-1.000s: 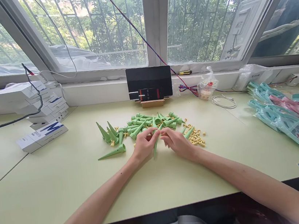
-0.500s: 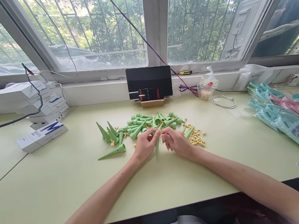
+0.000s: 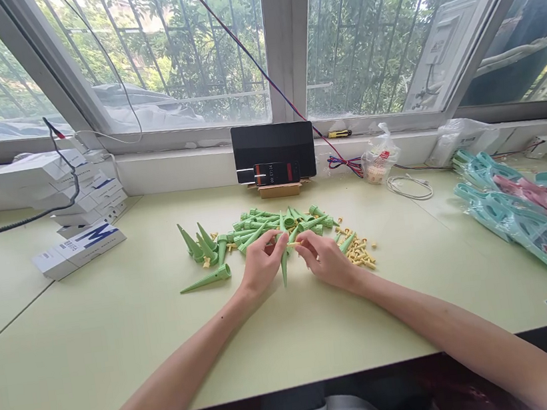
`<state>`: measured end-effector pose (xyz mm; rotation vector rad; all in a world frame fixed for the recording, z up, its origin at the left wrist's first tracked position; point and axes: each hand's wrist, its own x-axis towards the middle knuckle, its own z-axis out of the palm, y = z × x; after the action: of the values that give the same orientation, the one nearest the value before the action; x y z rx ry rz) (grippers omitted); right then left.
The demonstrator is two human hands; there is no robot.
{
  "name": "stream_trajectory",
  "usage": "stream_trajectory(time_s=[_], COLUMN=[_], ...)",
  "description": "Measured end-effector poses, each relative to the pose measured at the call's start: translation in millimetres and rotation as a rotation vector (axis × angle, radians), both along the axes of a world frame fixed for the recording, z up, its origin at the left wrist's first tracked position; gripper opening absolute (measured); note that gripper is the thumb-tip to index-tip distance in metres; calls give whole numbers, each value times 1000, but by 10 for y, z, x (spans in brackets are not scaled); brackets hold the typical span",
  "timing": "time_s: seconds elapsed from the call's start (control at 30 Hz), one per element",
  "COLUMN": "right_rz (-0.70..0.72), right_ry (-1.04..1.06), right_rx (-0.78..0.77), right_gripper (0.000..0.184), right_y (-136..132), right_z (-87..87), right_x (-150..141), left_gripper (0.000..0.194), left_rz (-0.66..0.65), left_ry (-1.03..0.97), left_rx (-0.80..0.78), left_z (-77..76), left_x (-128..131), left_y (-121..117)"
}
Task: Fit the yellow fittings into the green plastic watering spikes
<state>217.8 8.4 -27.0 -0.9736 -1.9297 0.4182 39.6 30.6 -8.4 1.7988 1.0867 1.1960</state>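
My left hand is closed on a green plastic spike, a tapered hollow cone held with its point downward. Just to the right, my right hand pinches a small yellow plastic peg level with the upper part of that spike. The peg's end is close to the spike; whether it sits in it I cannot tell. Behind both hands lies a heap of similar green spikes. Loose yellow pegs are scattered beside my right hand. A single spike rests on its side left of my left hand, near a few leaning spikes.
A phone leans on a black screen at the window. White boxes are stacked at left. On the right lie bagged turquoise plastic items, a white cable and a plastic bag.
The yellow peg now shows between my right fingertips, pointing toward the spike. The held spike has risen slightly, and my right fingers have shifted a little.
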Motion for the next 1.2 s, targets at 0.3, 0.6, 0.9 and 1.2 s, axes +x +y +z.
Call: stream_trajectory(time_s=[0.3,0.6,0.9,1.2], right_rz=[-15,-24,-37,-60], right_ry=[-42,-76,-62,-23], right_rx=[41,71,88,80], right_gripper=[17,16,17,16], right_y=[8,8,3,18], right_z=[4,-2,-22,-39], right_x=[9,-1,-6,5], left_gripper=[34,37,38,35], left_rz=[12,25,0,-24], left_ry=[29,68,81,95], left_rx=[34,96,124,131], left_z=[-13,2,20,13], left_x=[5,17,32,26], left_y=[-10,-14,-31,-41])
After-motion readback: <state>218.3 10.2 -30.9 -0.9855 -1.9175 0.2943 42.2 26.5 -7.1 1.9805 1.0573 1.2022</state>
